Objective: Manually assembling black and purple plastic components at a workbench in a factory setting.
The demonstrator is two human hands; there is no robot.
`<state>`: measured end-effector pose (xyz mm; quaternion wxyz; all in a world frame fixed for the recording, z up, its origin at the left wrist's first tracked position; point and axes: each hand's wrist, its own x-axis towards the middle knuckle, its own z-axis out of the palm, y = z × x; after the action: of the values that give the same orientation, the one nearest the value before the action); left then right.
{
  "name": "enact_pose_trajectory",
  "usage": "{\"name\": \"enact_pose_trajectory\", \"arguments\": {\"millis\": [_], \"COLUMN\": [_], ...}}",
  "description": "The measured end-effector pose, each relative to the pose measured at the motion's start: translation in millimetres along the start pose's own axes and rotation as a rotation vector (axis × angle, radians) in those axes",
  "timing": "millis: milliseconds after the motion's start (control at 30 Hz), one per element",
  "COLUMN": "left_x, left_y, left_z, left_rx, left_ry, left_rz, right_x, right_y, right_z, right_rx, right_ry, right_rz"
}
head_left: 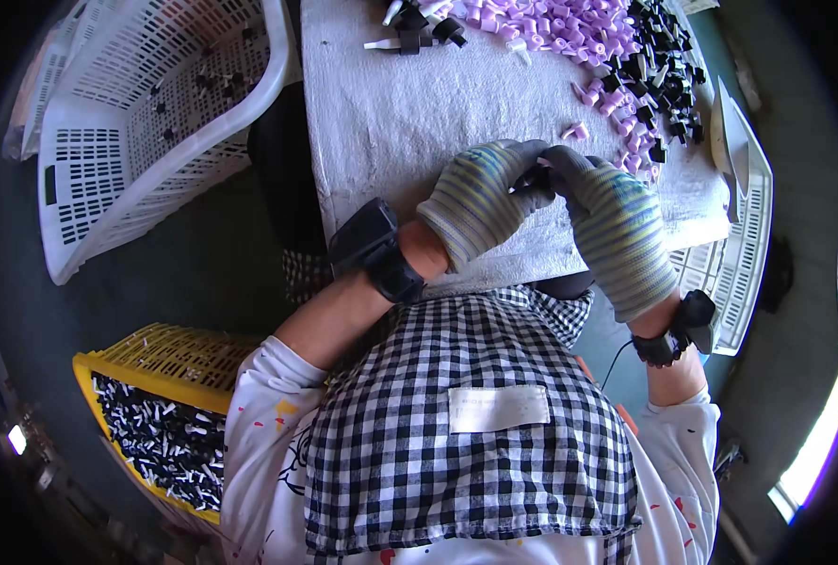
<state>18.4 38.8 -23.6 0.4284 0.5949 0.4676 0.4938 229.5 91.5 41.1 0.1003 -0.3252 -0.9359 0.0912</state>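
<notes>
My left hand (480, 202) and my right hand (617, 231), both in striped knit gloves with grey fingertips, meet over the near edge of a white cloth-covered table (390, 104). Their fingertips pinch a small black part (543, 175) between them; most of it is hidden by the fingers. A black band sits on each wrist. A single lilac cap (574, 131) lies on the cloth just beyond my hands.
A heap of lilac caps (551, 24) and black parts (659, 56) lies at the far right of the cloth. A white slotted basket (146, 113) stands at the left, another white basket (748, 226) at the right. A yellow crate (160, 414) of black-and-white pieces sits lower left.
</notes>
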Motion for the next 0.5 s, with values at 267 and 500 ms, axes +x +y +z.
{"name": "enact_pose_trajectory", "arguments": {"millis": [267, 500], "left_x": [2.2, -8.5], "left_y": [-8.3, -8.1], "left_z": [0.4, -4.1], "left_rx": [0.156, 0.248], "left_ry": [0.093, 0.136], "left_rz": [0.132, 0.095], "right_x": [107.4, 127.0], "right_y": [-31.4, -59.1], "right_z": [-42.1, 5.6], "right_rx": [0.738, 0.370], "right_ry": [0.132, -0.207], "right_rz": [0.208, 0.361]}}
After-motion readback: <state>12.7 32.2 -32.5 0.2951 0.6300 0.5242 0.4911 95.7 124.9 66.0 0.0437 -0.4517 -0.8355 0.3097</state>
